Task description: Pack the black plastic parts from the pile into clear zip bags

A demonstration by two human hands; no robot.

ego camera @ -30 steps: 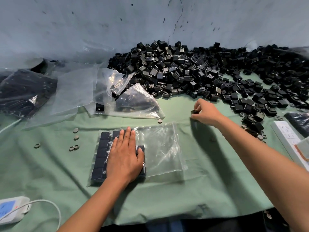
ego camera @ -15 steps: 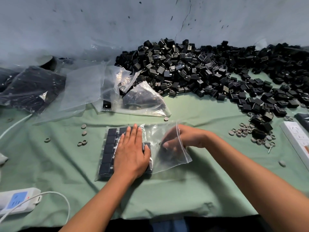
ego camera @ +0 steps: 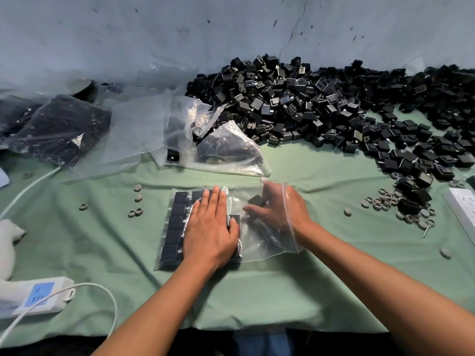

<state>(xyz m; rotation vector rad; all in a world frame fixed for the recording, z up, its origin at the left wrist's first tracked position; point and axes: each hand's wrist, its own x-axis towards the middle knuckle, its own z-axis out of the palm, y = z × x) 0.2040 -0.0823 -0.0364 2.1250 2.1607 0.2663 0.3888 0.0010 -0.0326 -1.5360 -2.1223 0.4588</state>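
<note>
A pale blue-grey wall (ego camera: 154,34) rises behind the desk (ego camera: 257,291), scuffed with dark marks and split by a thin crack near the top. A wrinkled green cloth (ego camera: 77,240) covers the desk. Light falls soft and even.

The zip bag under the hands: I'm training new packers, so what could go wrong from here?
1. The right hand is inside the zip bag with one black part; pushing it in could knock the packed rows out of line, though the flat left hand pins them.
2. The thin bag mouth stretched round the wrist might tear.
3. Loose grey rings lie close and could slip in.
</note>
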